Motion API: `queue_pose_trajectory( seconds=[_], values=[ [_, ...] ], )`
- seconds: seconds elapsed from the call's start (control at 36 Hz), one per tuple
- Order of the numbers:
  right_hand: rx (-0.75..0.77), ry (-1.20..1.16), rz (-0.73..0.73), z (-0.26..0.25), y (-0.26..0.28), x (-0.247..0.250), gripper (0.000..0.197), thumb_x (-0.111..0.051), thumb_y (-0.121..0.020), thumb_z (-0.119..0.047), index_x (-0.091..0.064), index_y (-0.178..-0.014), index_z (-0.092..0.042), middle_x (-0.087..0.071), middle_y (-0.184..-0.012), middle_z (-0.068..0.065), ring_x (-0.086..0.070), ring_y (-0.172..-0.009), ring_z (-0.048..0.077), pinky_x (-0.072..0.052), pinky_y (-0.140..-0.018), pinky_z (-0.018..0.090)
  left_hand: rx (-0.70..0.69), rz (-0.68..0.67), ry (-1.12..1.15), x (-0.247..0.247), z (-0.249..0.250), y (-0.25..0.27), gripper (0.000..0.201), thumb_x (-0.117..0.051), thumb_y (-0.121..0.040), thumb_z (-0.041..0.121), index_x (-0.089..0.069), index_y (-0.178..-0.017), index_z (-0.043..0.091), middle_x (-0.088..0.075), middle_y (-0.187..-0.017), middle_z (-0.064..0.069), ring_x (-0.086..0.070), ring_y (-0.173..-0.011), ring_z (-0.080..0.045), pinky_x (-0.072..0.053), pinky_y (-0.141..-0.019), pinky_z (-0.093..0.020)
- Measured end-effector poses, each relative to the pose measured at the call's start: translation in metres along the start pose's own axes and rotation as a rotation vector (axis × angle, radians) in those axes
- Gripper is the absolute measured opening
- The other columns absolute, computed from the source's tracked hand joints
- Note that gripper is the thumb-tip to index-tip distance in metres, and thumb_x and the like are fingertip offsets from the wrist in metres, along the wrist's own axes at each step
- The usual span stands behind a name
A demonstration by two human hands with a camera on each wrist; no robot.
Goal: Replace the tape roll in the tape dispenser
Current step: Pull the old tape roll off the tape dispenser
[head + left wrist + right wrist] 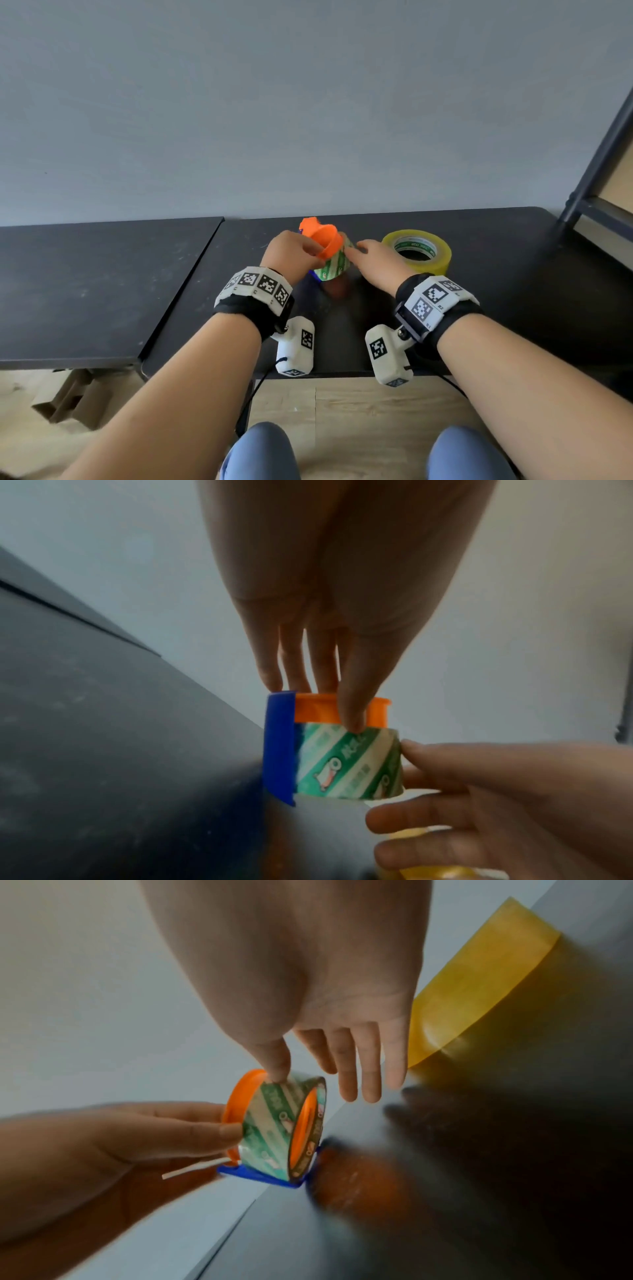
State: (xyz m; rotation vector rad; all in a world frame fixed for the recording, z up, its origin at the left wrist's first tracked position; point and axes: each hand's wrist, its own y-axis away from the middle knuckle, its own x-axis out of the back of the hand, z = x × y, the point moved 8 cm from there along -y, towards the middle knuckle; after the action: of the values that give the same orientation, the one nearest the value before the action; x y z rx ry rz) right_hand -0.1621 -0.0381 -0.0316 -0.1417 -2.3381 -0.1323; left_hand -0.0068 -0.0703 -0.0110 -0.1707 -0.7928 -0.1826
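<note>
My left hand (308, 251) grips the orange tape dispenser (322, 238) above the black table, thumb on its front and fingers behind it. A thin green-and-white tape roll (334, 265) sits around the dispenser's orange hub (301, 1131), beside a blue piece (279, 745). My right hand (359, 248) reaches in from the right. Its thumb tip (277, 1076) touches the roll's outer face, and its other fingers (363, 1069) stay straight and off the roll. A full yellow tape roll (421, 251) lies flat on the table behind my right hand.
The black table (513, 291) runs to a grey wall, and a second black tabletop (85, 291) adjoins it on the left. A dark metal shelf frame (599, 171) stands at the far right. Cardboard pieces (75, 401) lie on the wooden floor below.
</note>
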Motion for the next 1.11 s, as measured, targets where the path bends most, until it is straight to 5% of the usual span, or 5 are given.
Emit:
queue_pose_trajectory(
  seconds=[0.14, 0.22, 0.39, 0.86, 1.11],
  values=[
    [0.007, -0.299, 0.053, -0.002, -0.006, 0.005, 0.047, -0.051, -0.095, -0.04, -0.069, -0.1, 0.003, -0.07, -0.105, 0.024, -0.066, -0.099, 0.036, -0.05, -0.093, 0.051, 0.026, 0.002, 0.173, -0.005, -0.005, 0.002, 0.02, -0.076, -0.078, 0.008, -0.075, -0.098, 0.005, -0.072, -0.095, -0.009, -0.061, -0.086, -0.015, -0.048, -0.082, -0.031],
    [0.029, -0.35, 0.093, -0.007, -0.007, 0.01, 0.038, -0.056, -0.094, -0.034, -0.071, -0.093, 0.001, -0.073, -0.096, 0.019, -0.066, -0.085, 0.026, -0.051, -0.08, 0.042, 0.015, -0.02, 0.186, -0.012, -0.003, 0.003, 0.019, -0.076, -0.076, 0.008, -0.073, -0.094, 0.001, -0.073, -0.1, -0.018, -0.067, -0.089, -0.024, -0.053, -0.094, -0.047],
    [0.025, -0.373, 0.069, -0.008, -0.009, 0.01, 0.031, -0.056, -0.095, -0.027, -0.07, -0.098, 0.0, -0.074, -0.099, 0.017, -0.07, -0.093, 0.029, -0.053, -0.082, 0.04, 0.02, -0.02, 0.224, -0.014, 0.008, -0.002, 0.019, -0.066, -0.087, 0.016, -0.071, -0.104, 0.008, -0.073, -0.097, -0.007, -0.064, -0.082, -0.017, -0.055, -0.087, -0.035],
    [0.056, -0.365, 0.208, -0.011, 0.005, 0.026, 0.032, -0.056, -0.095, -0.027, -0.066, -0.101, 0.003, -0.072, -0.099, 0.019, -0.069, -0.094, 0.032, -0.055, -0.086, 0.053, 0.019, 0.081, 0.229, -0.01, 0.019, 0.001, 0.01, -0.062, -0.089, 0.014, -0.067, -0.097, 0.01, -0.074, -0.098, -0.014, -0.071, -0.091, -0.032, -0.055, -0.09, -0.047],
    [0.088, -0.323, 0.41, -0.001, 0.014, 0.072, 0.018, -0.051, -0.095, -0.017, -0.063, -0.104, -0.007, -0.066, -0.1, 0.007, -0.062, -0.094, 0.027, -0.049, -0.079, 0.034, -0.07, 0.224, 0.063, -0.004, 0.054, 0.003, 0.007, -0.049, -0.095, 0.012, -0.051, -0.098, 0.006, -0.057, -0.09, -0.009, -0.051, -0.078, -0.025, -0.036, -0.065, -0.027]
  ],
)
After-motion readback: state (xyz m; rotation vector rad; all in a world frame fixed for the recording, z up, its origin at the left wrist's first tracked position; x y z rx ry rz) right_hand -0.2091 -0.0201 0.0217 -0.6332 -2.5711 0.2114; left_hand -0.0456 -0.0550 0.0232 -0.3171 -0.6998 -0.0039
